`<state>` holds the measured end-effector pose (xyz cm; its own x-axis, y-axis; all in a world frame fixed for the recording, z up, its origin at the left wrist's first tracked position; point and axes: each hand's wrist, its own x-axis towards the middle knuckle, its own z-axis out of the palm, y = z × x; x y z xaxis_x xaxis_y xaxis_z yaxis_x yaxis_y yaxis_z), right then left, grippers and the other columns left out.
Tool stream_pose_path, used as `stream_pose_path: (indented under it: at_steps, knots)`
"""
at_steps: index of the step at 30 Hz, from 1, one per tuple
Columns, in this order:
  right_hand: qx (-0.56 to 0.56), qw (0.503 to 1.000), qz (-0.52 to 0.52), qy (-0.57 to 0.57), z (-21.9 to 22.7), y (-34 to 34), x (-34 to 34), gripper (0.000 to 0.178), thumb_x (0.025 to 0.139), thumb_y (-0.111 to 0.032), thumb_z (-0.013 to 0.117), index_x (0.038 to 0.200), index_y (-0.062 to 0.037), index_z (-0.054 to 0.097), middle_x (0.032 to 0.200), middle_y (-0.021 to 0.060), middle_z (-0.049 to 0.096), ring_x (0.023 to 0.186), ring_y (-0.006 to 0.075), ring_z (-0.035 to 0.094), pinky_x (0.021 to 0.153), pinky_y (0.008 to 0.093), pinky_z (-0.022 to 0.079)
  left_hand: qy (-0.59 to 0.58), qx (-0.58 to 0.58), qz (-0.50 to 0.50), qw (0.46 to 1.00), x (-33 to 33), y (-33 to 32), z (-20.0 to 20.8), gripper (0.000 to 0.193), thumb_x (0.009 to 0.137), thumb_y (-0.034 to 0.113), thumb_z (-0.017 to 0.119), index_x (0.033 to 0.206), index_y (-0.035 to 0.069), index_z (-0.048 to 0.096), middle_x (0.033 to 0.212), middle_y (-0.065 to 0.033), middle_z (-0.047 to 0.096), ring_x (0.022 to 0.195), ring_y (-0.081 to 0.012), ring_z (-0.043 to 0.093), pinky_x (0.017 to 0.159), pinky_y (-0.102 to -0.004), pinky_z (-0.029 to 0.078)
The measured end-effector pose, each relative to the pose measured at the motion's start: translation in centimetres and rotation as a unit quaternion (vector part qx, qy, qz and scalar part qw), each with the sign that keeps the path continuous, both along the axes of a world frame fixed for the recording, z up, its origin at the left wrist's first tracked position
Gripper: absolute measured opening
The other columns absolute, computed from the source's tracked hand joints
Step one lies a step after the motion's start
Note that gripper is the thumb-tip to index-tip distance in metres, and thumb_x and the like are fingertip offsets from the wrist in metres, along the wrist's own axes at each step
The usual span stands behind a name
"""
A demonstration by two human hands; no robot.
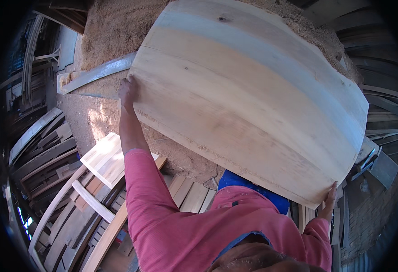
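A large pale wooden panel [235, 104], with a few knots and a bluish streak along its grain, spans the space before me. My left hand [128, 90] grips its left edge, fingers curled over the rim. At the near right corner, my right hand [329, 197] holds the edge, with some fingers hidden beneath the board. Fine sawdust lies along the panel's near edge. Both arms are spread wide in pink sleeves.
Heaped sawdust [119, 29] lies beyond the panel. A grey curved strip [101, 71] is at its left. Lumber and curved wooden pieces [67, 217] are stacked at lower left, with a smaller pale panel [106, 158] on top. More boards [380, 59] line the right side.
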<state>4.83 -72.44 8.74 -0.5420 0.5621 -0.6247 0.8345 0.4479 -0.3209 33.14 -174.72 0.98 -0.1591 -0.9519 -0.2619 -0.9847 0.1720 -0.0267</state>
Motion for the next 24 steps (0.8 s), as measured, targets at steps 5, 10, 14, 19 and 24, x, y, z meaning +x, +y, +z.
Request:
stream_pose_path:
  at_steps: [5, 10, 14, 19, 24]
  knots:
    - [0.036, 0.981, 0.191, -0.004, 3.3, 2.7, -3.3, 0.082, 0.099, -0.060, 0.043, 0.139, 0.0114, 0.046, 0.131, 0.0281, 0.058, 0.120, 0.0340, 0.058, 0.100, 0.0418, 0.046, -0.209, -0.057, -0.383, 0.898, 3.4, -6.5, 3.3, 0.030, 0.097, 0.026, 0.045, 0.113, 0.002, 0.054, 0.098, -0.0212, 0.070, 0.091, -0.0415, 0.070, 0.075, -0.0485, 0.059]
    - [0.210, 0.945, 0.250, -0.035, 7.7, 2.8, -6.5, 0.084, 0.100, -0.062, 0.036, 0.121, 0.0163, 0.059, 0.116, 0.0343, 0.064, 0.112, 0.0434, 0.062, 0.096, 0.0438, 0.046, -0.229, -0.165, -0.496, 0.821, -1.6, -8.0, 10.3, 0.012, 0.094, 0.009, 0.046, 0.091, 0.005, 0.057, 0.083, -0.0159, 0.071, 0.086, -0.0306, 0.073, 0.063, -0.0434, 0.061]
    - [0.189, 0.929, 0.319, -0.011, 10.2, 2.2, -10.8, 0.083, 0.100, -0.060, 0.036, 0.109, 0.0178, 0.063, 0.103, 0.0394, 0.064, 0.105, 0.0494, 0.063, 0.088, 0.0502, 0.047, -0.124, -0.217, -0.359, 0.899, -2.4, -8.0, 16.3, 0.023, 0.094, 0.019, 0.048, 0.080, 0.007, 0.063, 0.085, -0.0139, 0.073, 0.075, -0.0313, 0.073, 0.062, -0.0439, 0.060]
    - [0.241, 0.899, 0.366, 0.006, 8.4, 6.9, -14.9, 0.081, 0.100, -0.058, 0.036, 0.108, 0.0186, 0.060, 0.101, 0.0412, 0.062, 0.100, 0.0547, 0.061, 0.083, 0.0552, 0.046, -0.159, -0.045, -0.233, 0.958, 2.9, -3.1, 19.4, 0.053, 0.095, 0.045, 0.040, 0.108, 0.005, 0.071, 0.110, -0.0296, 0.066, 0.100, -0.0429, 0.067, 0.090, -0.0520, 0.051]
    - [0.254, 0.864, 0.434, -0.016, 10.4, 11.5, -15.4, 0.084, 0.098, -0.061, 0.037, 0.122, 0.0181, 0.050, 0.112, 0.0404, 0.059, 0.107, 0.0558, 0.057, 0.087, 0.0554, 0.047, -0.060, -0.033, -0.061, 0.996, 5.4, 9.1, 21.6, 0.055, 0.096, 0.044, 0.037, 0.108, 0.002, 0.071, 0.113, -0.0305, 0.065, 0.110, -0.0458, 0.062, 0.097, -0.0520, 0.047]
